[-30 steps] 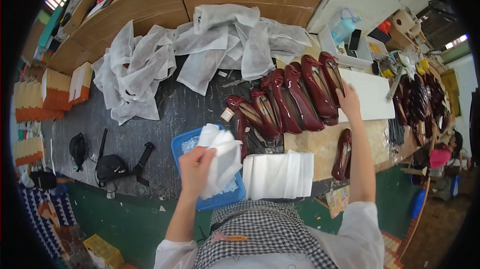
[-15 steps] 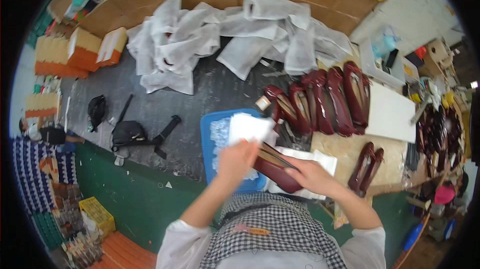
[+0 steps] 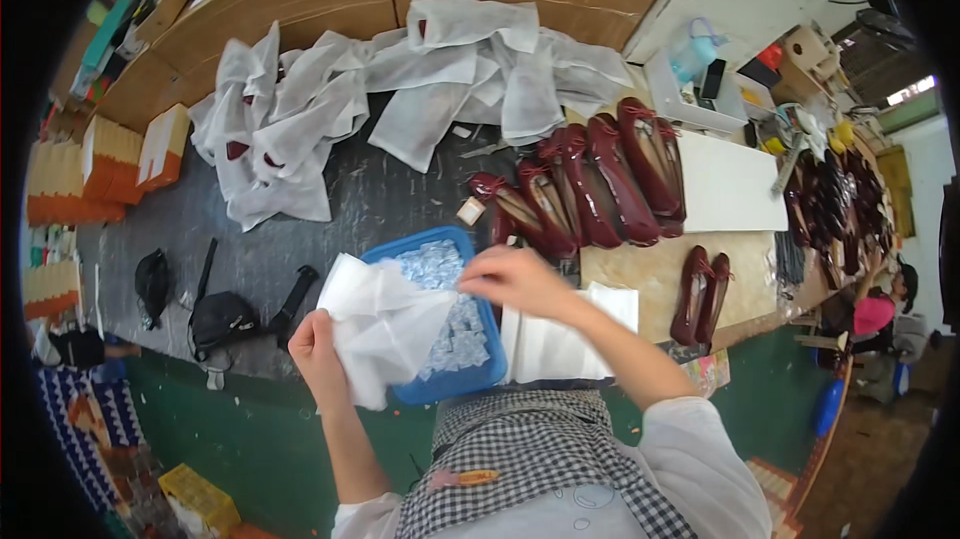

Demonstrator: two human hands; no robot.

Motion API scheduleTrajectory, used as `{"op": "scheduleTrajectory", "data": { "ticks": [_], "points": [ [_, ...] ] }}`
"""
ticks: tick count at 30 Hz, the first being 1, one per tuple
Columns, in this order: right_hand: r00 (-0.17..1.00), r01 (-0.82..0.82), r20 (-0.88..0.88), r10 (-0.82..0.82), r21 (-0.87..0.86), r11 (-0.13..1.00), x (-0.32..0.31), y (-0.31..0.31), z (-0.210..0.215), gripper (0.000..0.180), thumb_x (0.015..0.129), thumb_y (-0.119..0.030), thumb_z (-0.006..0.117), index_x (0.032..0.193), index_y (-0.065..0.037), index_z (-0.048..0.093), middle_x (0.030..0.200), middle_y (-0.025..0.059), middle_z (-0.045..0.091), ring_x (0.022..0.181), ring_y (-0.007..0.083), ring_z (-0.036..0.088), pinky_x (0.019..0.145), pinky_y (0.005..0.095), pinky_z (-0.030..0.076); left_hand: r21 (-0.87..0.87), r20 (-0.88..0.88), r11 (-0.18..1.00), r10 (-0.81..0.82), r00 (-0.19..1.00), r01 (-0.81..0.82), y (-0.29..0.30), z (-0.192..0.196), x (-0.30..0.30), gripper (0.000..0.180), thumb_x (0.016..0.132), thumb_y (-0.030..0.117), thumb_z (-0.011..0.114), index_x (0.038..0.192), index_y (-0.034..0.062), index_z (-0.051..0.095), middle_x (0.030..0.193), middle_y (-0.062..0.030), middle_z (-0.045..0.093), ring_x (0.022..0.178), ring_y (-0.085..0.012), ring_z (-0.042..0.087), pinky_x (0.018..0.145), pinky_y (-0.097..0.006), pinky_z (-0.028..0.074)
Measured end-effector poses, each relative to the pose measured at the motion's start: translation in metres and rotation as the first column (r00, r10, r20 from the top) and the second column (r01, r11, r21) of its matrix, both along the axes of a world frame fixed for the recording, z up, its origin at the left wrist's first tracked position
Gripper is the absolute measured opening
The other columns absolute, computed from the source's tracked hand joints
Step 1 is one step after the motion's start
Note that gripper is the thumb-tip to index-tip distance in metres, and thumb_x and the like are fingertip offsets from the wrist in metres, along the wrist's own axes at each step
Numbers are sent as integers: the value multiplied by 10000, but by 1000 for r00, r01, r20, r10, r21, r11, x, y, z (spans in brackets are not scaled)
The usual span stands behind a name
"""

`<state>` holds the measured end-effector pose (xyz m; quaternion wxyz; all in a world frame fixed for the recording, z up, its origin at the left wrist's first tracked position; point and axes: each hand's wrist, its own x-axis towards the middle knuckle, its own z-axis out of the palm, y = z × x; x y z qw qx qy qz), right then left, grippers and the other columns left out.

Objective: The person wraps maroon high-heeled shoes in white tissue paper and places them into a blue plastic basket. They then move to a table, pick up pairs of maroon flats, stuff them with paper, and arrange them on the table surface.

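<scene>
My left hand (image 3: 315, 347) is closed on the left edge of a white, soft cloth bag (image 3: 385, 324), which hangs spread out and slightly creased. The fingers of my right hand (image 3: 520, 282) are pinched together at the bag's upper right corner, which is drawn taut toward them. Beneath the bag is a blue tray (image 3: 487, 371) holding many small clear packets (image 3: 460, 339). To the right of the tray lies a stack of folded white bags (image 3: 560, 344). Whether anything is inside the held bag cannot be seen.
Several burgundy flat shoes (image 3: 610, 184) stand in a row behind the stack, with another pair (image 3: 700, 299) to the right. White bags (image 3: 290, 134) lie heaped at the back, some with shoes showing. A black pouch (image 3: 225, 317) rests left of the tray; a white bin (image 3: 715, 109) stands back right.
The burgundy shoe in my right hand is no longer visible. My left hand has moved left with the white bag, and my right hand has moved up and left to its corner. The view has shifted.
</scene>
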<state>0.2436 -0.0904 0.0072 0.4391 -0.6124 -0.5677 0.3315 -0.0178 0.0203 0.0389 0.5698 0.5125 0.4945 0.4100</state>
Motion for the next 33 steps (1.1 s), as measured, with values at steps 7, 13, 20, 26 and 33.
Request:
{"op": "scheduleTrajectory", "data": {
  "ticks": [7,13,20,26,33],
  "points": [
    [594,738,530,-605,-60,672,231,-134,-30,626,791,-148,684,1367,-91,444,1052,198,645,945,330,629,840,404,489,255,-434,866,-294,852,429,-12,-14,64,103,820,56,637,825,-46,649,638,-99,574,552,-132,487,537,-282,379],
    [964,140,256,-65,-285,948,117,-125,105,576,801,-72,640,1351,-58,468,1181,196,607,1072,253,576,923,363,435,358,-714,747,-167,680,560,7,-55,73,190,856,201,608,821,30,684,724,-188,614,666,-363,603,591,-430,464],
    [871,-247,-490,15,-411,878,-20,-3,16,576,903,-196,594,1392,5,366,1163,142,609,1103,173,550,936,320,440,424,-623,761,-148,768,491,-53,9,48,95,844,102,630,898,53,692,630,-106,562,516,-244,560,483,-339,437],
    [757,-201,-628,182,42,979,-108,94,27,241,883,-125,617,1070,21,579,980,75,660,919,147,616,840,268,483,418,-326,907,209,922,-57,-11,46,-1,289,921,98,564,677,-43,496,605,54,438,582,-33,344,489,-238,257],
    [970,157,167,-177,124,980,5,-13,-3,106,765,-113,696,853,-69,656,805,106,661,826,240,633,742,370,490,52,-109,998,28,994,-22,-9,-7,6,216,907,111,580,784,-64,610,674,62,511,635,-25,428,548,-206,325]
  ]
}}
